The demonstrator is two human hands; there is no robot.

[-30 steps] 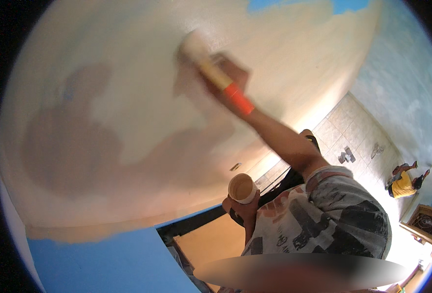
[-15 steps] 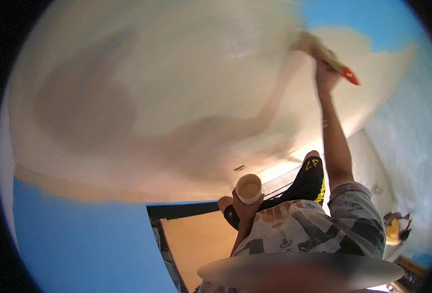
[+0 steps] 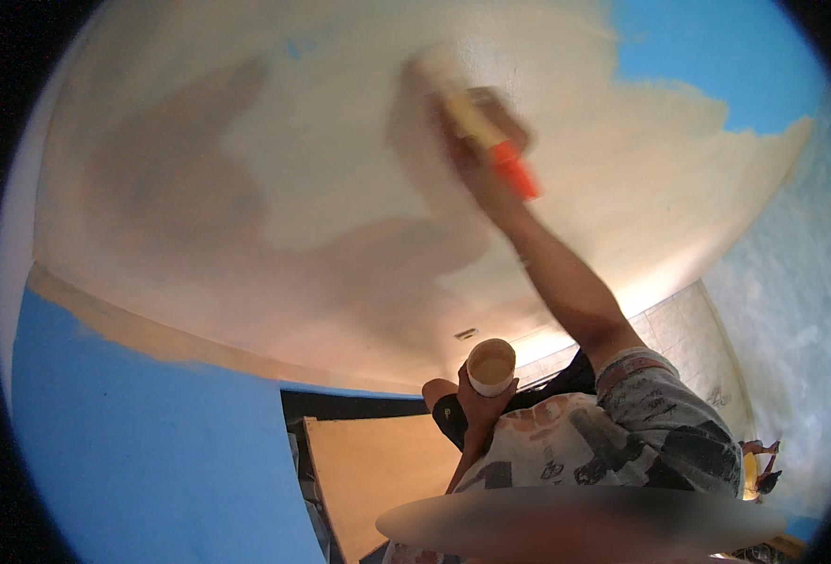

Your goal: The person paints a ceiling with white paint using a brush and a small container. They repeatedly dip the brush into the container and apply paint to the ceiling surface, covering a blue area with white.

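Observation:
My right hand [image 3: 491, 127] is closed around a paintbrush [image 3: 472, 122] with a pale handle and a red-orange end. Motion blurs the hand and brush, and the bristle end meets or nearly meets the wall [image 3: 547, 216], which is coated in cream paint over blue. Low in the view, near my body, my left hand [image 3: 477, 404] grips a white cup [image 3: 492, 367] with pale paint inside. The cup is held upright, its mouth facing me. A shadow of my head and arm falls across the painted surface.
Bare blue patches show at the upper right [image 3: 716, 70] and lower left [image 3: 152, 442]. Below the wall is a tan board [image 3: 378, 470] beside a dark gap. A small socket plate [image 3: 467, 334] sits low on the wall. Another person in yellow [image 3: 754, 470] is at the far right.
My right hand has swept the brush leftward across the wall, from the upper right toward the middle. My left hand and the cup have barely shifted.

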